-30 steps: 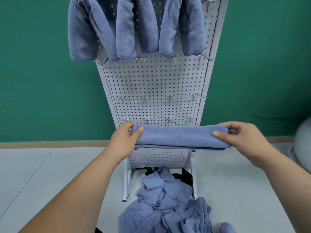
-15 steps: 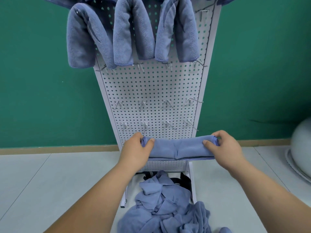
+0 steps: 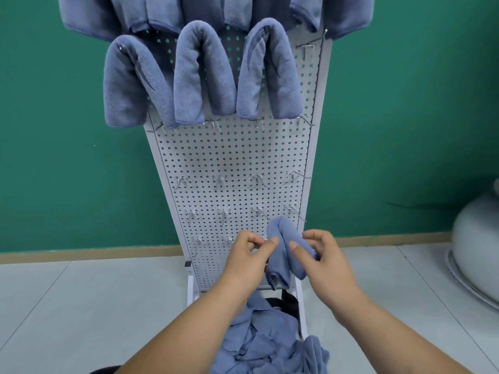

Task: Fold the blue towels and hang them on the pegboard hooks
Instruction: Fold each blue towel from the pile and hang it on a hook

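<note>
The right hand (image 3: 324, 263) pinches the folded towel (image 3: 280, 230): its thumb presses flat on the front of the right limb and its fingers curl round behind. The left hand (image 3: 245, 260) has its fingers bent in, with the thumb tip against the towel's left limb. Whether those fingers nip the cloth behind the thumb I cannot tell.

The towel is a narrow folded strip bent double into an upside-down U. The bend points up, both ends point down, and the long axis runs near upright, leaning a little to the left at the bottom. It is held in front of the lower right part of the pegboard (image 3: 232, 157), its bend level with the lower hooks (image 3: 220, 180).

Higher on the pegboard three hung towels (image 3: 202, 74) sit side by side, each draped in the same arch. Above them more blue cloth is cut off by the frame's top edge. At the pegboard's foot a loose heap of towels (image 3: 259, 341) lies on the floor (image 3: 67, 306). Behind the pegboard stands a green wall (image 3: 54, 130). Well to the pegboard's right, at the frame's edge, is a pale rounded object (image 3: 475, 244).
</note>
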Demonstrator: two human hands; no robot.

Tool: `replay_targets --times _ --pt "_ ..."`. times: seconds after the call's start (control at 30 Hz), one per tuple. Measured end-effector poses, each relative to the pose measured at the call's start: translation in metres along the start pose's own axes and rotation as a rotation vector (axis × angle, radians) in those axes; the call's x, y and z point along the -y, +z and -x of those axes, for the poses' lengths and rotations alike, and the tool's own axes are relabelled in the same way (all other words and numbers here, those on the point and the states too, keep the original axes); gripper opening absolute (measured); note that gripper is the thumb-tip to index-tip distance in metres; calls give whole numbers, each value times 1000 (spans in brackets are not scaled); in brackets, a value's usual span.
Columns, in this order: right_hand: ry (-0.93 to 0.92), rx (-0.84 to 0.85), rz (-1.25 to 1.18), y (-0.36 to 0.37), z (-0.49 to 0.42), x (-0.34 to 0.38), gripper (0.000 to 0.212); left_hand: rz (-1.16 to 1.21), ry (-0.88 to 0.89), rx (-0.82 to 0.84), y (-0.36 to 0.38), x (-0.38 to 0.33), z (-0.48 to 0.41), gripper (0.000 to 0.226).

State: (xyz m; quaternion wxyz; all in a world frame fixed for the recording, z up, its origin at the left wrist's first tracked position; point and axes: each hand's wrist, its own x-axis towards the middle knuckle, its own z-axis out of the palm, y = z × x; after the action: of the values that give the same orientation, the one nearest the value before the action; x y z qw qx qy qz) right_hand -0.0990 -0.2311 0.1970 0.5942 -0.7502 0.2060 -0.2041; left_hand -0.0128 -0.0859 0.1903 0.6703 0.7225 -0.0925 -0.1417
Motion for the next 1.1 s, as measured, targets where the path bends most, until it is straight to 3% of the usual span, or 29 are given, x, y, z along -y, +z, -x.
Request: replay_targets --times 0.1,0.23,0.4,0.57,0.9,1.1 --pt "-2 12 -41 -6 4 2 30 -38 16 -8 3 -3 5 30" --pt "-23 27 5 -15 9 5 36 -133 119 71 11 -10 14 41" --pt "-119 -35 27 -23 15 20 43 -249 246 42 26 -27 34 60" --pt "-234 -119 38 -32 11 52 28 -201 340 60 38 -68 44 54" --pt "-506 -333 146 -75 -28 180 16 -327 691 -129 43 -193 22 50" --pt "-662 -400 273 -88 -56 253 22 -310 846 -300 40 -271 17 47"
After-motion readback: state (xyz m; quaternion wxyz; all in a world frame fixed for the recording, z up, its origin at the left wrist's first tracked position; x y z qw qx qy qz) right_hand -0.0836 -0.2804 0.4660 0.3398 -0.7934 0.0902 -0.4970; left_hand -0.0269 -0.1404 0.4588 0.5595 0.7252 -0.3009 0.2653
